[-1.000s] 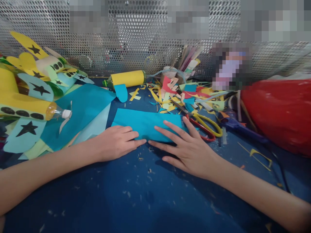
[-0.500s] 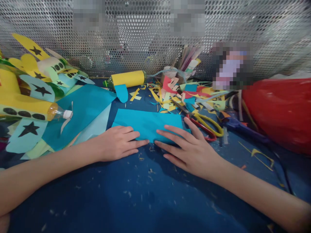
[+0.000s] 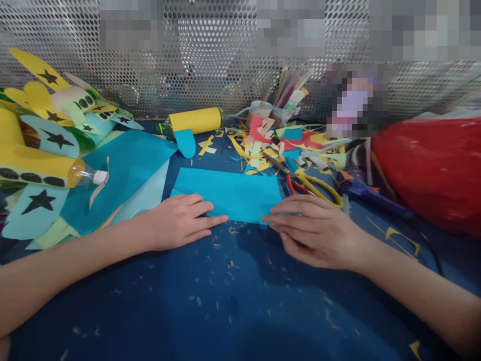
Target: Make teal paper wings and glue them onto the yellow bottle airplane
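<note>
A folded turquoise paper rectangle (image 3: 233,193) lies flat on the dark blue table (image 3: 233,301) in front of me. My left hand (image 3: 176,220) rests flat on its near left edge, fingers stretched out and pointing right. My right hand (image 3: 319,230) is at the paper's near right corner with its fingers drawn together, the tips pinching that corner. Red and yellow handled scissors (image 3: 319,188) lie just behind my right hand.
A heap of coloured paper scraps (image 3: 270,140) and a yellow-wrapped bottle (image 3: 193,120) lie at the back by the perforated metal wall (image 3: 210,65). Bottle planes with black stars (image 3: 37,165) and large blue sheets (image 3: 128,160) fill the left. A red bag (image 3: 432,165) sits at right.
My right hand has slid right along the paper's near edge and gone from flat, spread fingers to fingers gathered at the corner. The left hand has stayed put.
</note>
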The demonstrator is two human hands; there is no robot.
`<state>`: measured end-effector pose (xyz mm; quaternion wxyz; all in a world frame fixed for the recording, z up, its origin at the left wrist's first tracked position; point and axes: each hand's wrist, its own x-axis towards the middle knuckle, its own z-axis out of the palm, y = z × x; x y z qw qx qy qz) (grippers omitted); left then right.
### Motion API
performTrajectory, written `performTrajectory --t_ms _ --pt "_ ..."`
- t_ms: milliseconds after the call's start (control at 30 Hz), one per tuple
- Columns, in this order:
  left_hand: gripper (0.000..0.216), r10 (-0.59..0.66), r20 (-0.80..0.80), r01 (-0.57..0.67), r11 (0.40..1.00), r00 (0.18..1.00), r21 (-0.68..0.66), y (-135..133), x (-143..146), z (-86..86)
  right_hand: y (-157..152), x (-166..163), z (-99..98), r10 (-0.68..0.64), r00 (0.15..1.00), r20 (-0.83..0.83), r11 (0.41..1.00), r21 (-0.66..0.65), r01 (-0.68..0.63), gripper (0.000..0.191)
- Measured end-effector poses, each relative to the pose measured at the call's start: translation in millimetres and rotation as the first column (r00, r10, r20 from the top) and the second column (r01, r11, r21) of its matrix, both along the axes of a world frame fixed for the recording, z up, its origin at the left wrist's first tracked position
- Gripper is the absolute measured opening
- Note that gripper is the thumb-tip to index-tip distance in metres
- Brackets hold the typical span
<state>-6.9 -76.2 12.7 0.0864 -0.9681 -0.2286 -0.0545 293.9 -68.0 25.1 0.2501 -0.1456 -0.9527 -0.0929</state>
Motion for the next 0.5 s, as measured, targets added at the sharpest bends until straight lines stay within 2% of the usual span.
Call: performTrajectory --t_ms 200,433,500 --pt "0.043 0.005 -0.006 -0.005 1.0 1.0 -0.012 0 0 1.5 5 5 0.9 0.061 0.998 -0.031 0.997 -0.037 -0.062 0.019" --pt "0.043 0.0 -0.006 0.0 1.0 1.0 -0.008 0 0 0.4 8 13 -0.6 0.064 0.998 -0.009 0.997 -0.032 -0.065 0.013" --pt "0.043 0.004 -0.005 -0.004 1.0 1.0 -0.01 0 0 0.6 7 10 -2.9 0.038 0.998 -0.056 0.999 -0.032 -0.04 0.015"
